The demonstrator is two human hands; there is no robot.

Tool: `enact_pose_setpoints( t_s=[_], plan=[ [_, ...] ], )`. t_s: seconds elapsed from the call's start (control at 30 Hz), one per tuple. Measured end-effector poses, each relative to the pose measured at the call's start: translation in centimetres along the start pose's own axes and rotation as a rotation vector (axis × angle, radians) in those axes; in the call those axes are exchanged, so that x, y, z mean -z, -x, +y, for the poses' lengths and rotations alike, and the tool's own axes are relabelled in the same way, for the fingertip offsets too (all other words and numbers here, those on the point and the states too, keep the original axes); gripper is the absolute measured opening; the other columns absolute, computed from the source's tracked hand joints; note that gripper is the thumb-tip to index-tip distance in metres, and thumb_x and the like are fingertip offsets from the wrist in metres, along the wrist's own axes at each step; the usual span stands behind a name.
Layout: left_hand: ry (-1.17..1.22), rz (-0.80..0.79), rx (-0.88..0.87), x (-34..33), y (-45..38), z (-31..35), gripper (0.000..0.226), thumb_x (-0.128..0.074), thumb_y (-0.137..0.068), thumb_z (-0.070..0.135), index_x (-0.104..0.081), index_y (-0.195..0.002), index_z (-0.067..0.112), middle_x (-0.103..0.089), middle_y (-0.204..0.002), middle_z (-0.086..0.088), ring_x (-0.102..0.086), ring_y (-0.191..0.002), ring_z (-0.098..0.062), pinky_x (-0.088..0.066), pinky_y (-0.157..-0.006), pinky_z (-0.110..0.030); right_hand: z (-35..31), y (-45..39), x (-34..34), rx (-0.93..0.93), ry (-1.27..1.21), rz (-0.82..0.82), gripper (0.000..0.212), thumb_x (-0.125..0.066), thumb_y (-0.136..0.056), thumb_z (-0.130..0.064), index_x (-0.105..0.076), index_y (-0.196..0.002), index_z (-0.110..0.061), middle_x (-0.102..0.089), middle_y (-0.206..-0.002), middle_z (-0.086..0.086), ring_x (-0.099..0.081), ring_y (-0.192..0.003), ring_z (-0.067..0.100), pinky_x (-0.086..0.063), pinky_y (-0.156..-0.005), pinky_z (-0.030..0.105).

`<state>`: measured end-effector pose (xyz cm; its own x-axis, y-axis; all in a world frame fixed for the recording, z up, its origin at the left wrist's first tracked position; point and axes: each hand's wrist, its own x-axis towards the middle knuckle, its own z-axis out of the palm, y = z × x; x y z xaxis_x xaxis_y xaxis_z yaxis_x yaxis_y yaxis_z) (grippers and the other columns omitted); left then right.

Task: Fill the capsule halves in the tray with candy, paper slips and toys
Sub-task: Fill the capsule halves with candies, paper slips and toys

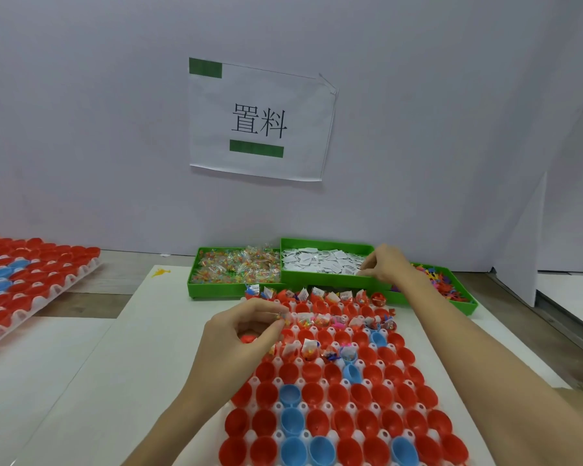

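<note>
- A white tray point(317, 406) of red and blue capsule halves point(339, 395) lies on a white sheet in front of the person; all places below are given relative to this tray.
- The tray's three farthest rows hold filled halves, with white paper slips and small bright pieces sticking out; the nearer rows hold bare red and blue cups.
- The left hand point(243, 334) hovers over the tray's far left corner, thumb and fingers curled together and pinching a small clear candy packet point(281, 316) at the fingertips.
- The right hand point(386, 264) reaches beyond the tray's far edge, fingers bent down into the green bin of paper slips point(323, 262); its fingertips touch the slips, but whether it has hold of one cannot be told.
- Beyond the tray's far left corner sits a green bin of candy packets point(236, 269), touching the slip bin.
- Beyond the tray's far right corner, partly hidden by the right forearm, sits a green bin of small colourful toys point(441, 284).
- Well to the left of the tray, a second tray point(24, 280) carries more red and blue halves.
- On the wall behind the bins hangs a paper sign point(260, 119) with two printed characters.
</note>
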<state>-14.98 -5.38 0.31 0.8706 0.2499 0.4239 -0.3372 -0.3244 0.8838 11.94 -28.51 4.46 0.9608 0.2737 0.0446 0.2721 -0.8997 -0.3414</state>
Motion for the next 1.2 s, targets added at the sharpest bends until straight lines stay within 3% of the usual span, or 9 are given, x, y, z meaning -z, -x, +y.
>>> enact_pose_setpoints(
  t_s=[0.37,0.5,0.67,0.83,0.97,1.1,1.2],
  plan=[
    [-0.038,-0.009,0.015,-0.1,0.0,-0.3,0.019,-0.077,-0.089,0.012,-0.079,-0.097,0.029,-0.077,-0.089,0.015,-0.074,-0.086,-0.012,-0.061,-0.079,-0.023,0.1,-0.8,-0.2,-0.025,-0.050,-0.037,0.012,-0.074,-0.091,-0.014,-0.077,-0.100,-0.006,-0.074,-0.110,0.011,-0.062,-0.094,0.019,-0.054,-0.092,0.035],
    [-0.046,-0.025,0.034,-0.2,0.2,-0.3,0.017,-0.077,-0.090,0.012,-0.079,-0.098,0.026,-0.078,-0.090,0.012,-0.074,-0.087,-0.015,-0.062,-0.081,-0.030,0.4,-0.5,-0.3,-0.008,-0.073,-0.020,0.027,-0.076,-0.091,-0.021,-0.072,-0.112,-0.005,-0.068,-0.111,0.006,-0.062,-0.108,0.025,-0.049,-0.094,0.035],
    [-0.052,-0.038,0.050,-0.3,0.3,-0.4,0.017,-0.077,-0.090,0.013,-0.079,-0.100,0.027,-0.078,-0.091,0.012,-0.074,-0.088,-0.015,-0.062,-0.083,-0.033,0.0,-1.2,0.0,-0.021,-0.003,-0.096,0.025,-0.072,-0.094,-0.017,-0.075,-0.114,-0.003,-0.069,-0.127,0.015,-0.063,-0.117,0.029,-0.050,-0.101,0.038],
    [-0.035,-0.024,0.059,-0.3,0.2,-0.5,0.017,-0.077,-0.090,0.012,-0.079,-0.097,0.027,-0.078,-0.090,0.010,-0.074,-0.087,-0.014,-0.062,-0.081,-0.030,0.0,-1.7,0.1,-0.025,0.018,-0.127,0.024,-0.071,-0.095,-0.020,-0.075,-0.112,-0.003,-0.071,-0.124,0.014,-0.064,-0.114,0.028,-0.050,-0.099,0.037],
    [-0.021,-0.028,0.055,-0.2,0.2,-0.5,0.018,-0.077,-0.090,0.011,-0.079,-0.097,0.027,-0.078,-0.089,0.010,-0.074,-0.084,-0.016,-0.062,-0.080,-0.031,-0.1,-1.1,-0.2,-0.003,-0.084,-0.034,0.016,-0.069,-0.096,-0.019,-0.075,-0.102,-0.005,-0.072,-0.115,0.011,-0.063,-0.093,0.020,-0.053,-0.088,0.037],
    [0.005,-0.003,0.057,-0.2,0.0,-0.4,0.020,-0.077,-0.089,0.010,-0.078,-0.100,0.028,-0.078,-0.088,0.007,-0.075,-0.083,-0.017,-0.062,-0.080,-0.031,-0.6,1.3,0.7,0.043,-0.350,0.179,0.021,-0.071,-0.095,-0.026,-0.069,-0.106,-0.008,-0.070,-0.106,0.009,-0.064,-0.096,0.021,-0.055,-0.085,0.038],
    [0.047,0.000,0.077,-0.3,0.1,-0.2,0.025,-0.076,-0.090,0.013,-0.073,-0.110,0.027,-0.078,-0.086,0.004,-0.076,-0.085,-0.016,-0.060,-0.083,-0.027,-1.6,4.9,1.5,0.099,-0.573,0.221,0.021,-0.076,-0.090,-0.030,-0.069,-0.102,-0.015,-0.071,-0.096,0.003,-0.067,-0.090,0.018,-0.052,-0.075,0.028]
  ],
)
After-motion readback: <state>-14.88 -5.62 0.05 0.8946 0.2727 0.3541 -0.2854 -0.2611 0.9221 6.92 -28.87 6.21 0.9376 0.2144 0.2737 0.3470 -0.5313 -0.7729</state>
